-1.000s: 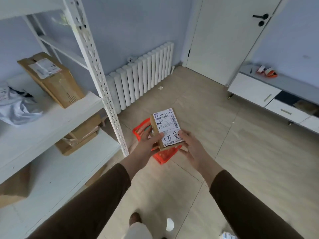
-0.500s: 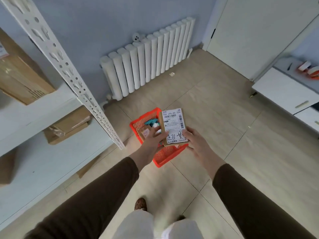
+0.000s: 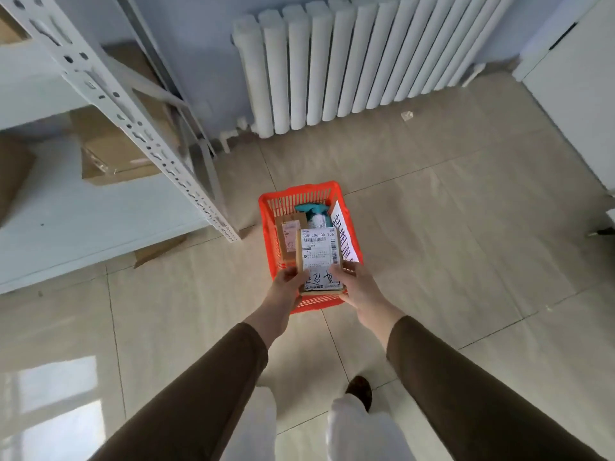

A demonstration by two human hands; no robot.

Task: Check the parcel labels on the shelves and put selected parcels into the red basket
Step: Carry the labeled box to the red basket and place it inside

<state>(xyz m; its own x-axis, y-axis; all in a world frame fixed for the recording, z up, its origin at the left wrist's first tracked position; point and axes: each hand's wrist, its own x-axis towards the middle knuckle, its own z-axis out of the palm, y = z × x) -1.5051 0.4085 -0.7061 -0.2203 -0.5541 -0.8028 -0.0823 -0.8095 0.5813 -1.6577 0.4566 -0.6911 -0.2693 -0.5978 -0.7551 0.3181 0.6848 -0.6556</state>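
Observation:
A small brown parcel [image 3: 318,251] with a white printed label and handwriting faces up over the red basket [image 3: 269,227], which stands on the floor. My left hand [image 3: 289,283] grips the parcel's near left corner, and my right hand [image 3: 356,283] grips its near right corner. Inside the basket lie another brown parcel [image 3: 289,229], a teal packet [image 3: 312,211] and a white sheet with handwriting [image 3: 346,231]. Whether the held parcel touches the basket's contents cannot be told.
A white metal shelf unit [image 3: 139,128] stands at the left, with cardboard boxes [image 3: 113,151] on its lower shelf. A white radiator [image 3: 349,61] lines the far wall. A white cabinet [image 3: 579,94] is at the right edge. My feet are on the tiled floor below.
I have stepped toward the basket and looked down. The parcel has been lowered over the basket, with both hands still holding it.

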